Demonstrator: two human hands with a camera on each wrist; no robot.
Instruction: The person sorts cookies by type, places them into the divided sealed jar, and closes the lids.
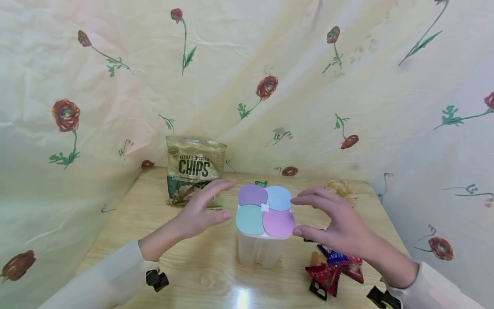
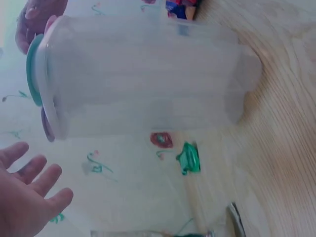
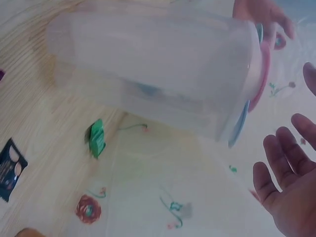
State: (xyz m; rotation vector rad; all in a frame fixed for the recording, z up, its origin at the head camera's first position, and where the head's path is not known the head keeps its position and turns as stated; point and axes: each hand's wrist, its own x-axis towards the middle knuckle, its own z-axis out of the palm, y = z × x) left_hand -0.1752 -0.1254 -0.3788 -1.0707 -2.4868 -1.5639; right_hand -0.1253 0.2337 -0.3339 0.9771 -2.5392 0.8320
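Midway between the bench's left and right edges stands a tall, cloudy container (image 1: 258, 251), upright, with nobody gripping it. Its petal lid (image 1: 264, 207) sits on top, all four lobes, purple, blue, mint and pink, lying flat. Whether anything is inside I can't make out through the walls.

I'd judge this as a moment of poise around the container, either reaching for it or having just let it go. If it is to be gripped, the move calls for both palms closing evenly on its sides, low enough not to catch a lobe; pushing from one side alone could tip something that tall.

The left hand (image 1: 202, 210) hovers off the lid's left side, thumb and fingers apart, holding nothing. The right hand (image 1: 333, 219) mirrors it, fingers gently spread and empty, its tips just beside the lid.

Farther out, a green packet (image 1: 260, 183) lies behind the container by the bench's (image 1: 185, 274) far edge. A chips bag (image 1: 194, 165) stands toward the far left corner, a yellowish bag (image 1: 342, 189) lies near the far right one, and small snack packets (image 1: 325, 277) are heaped toward the right edge.
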